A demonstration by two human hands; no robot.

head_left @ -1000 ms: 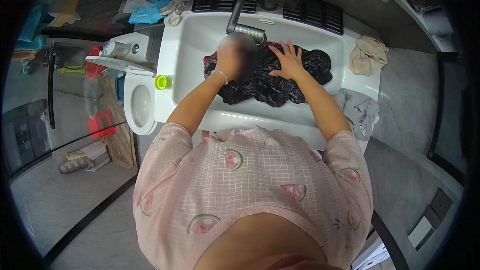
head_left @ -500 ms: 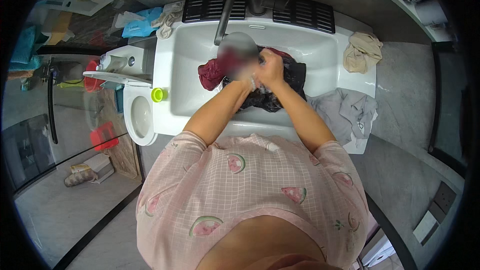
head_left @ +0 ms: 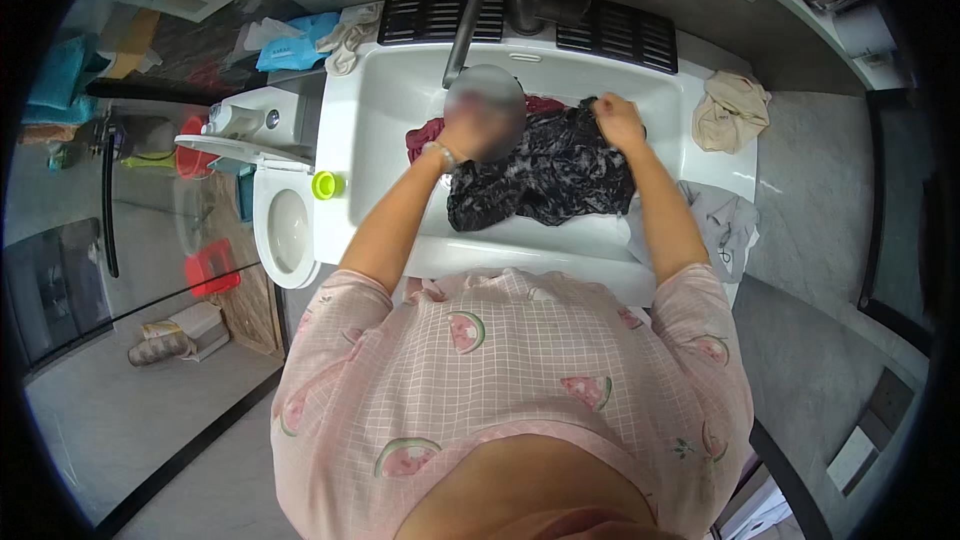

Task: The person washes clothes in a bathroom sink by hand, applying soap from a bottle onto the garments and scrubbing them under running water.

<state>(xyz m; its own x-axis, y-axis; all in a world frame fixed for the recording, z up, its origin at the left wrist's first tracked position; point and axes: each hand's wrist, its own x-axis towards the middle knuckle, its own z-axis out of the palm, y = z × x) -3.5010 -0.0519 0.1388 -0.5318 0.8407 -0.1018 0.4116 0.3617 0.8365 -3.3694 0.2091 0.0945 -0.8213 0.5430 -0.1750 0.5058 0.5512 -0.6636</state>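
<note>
In the white sink (head_left: 380, 130) a wet black garment (head_left: 545, 175) with soapy streaks is spread out. My right hand (head_left: 620, 122) is closed on the garment's far right edge. At its far left side is my left hand (head_left: 465, 135), with a bracelet at the wrist; a blurred patch hides its fingers. Dark red cloth (head_left: 424, 137) lies beside and beyond the left hand, and more of it shows behind the black garment.
A dark faucet (head_left: 468, 30) reaches over the sink between slatted black racks (head_left: 618, 35). Beige cloth (head_left: 730, 112) and a grey garment (head_left: 722, 225) lie on the right rim. On the left rim stands a lime-green cup (head_left: 327, 185), near an open toilet (head_left: 285, 235).
My hands were together over the bunched black garment. They have moved apart, the right one outward to the right, and the garment is now spread between them.
</note>
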